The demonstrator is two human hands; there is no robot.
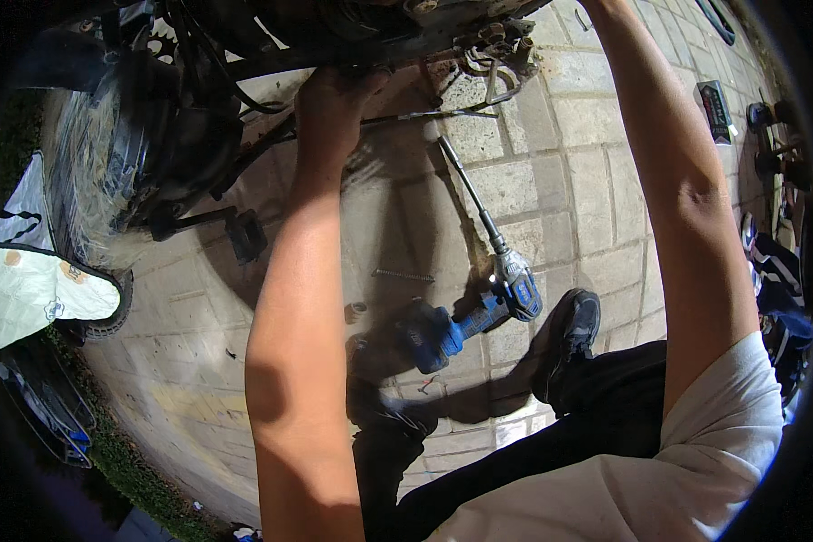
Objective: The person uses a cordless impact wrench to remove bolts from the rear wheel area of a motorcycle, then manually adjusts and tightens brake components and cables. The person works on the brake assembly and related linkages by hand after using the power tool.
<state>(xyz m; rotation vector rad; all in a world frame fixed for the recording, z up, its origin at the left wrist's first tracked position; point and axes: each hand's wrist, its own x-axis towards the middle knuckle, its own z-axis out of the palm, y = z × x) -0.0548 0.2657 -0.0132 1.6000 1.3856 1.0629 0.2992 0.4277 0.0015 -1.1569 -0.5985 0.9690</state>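
Note:
My left hand (329, 108) reaches up against the underside of a dark, greasy two-wheeler frame (352, 36), its thumb side showing to the right. The frame hides its fingers, so what they grip cannot be seen. Stretched up past the top right edge, my right arm (668, 135) carries its hand out of the picture. Below the frame a blue and grey cordless impact wrench (515, 285) lies on the paving, a long extension bar (469, 185) with a socket pointing at the vehicle. Left of it lies a thin coil spring (404, 275).
A crank with a pedal (246, 235) juts from the vehicle beside its dusty wheel (99, 163). Near my feet are a small round brownish part (355, 313) and my dark shoe (576, 321). Cables (424, 116) hang under the frame. A dark box (715, 112) lies at right.

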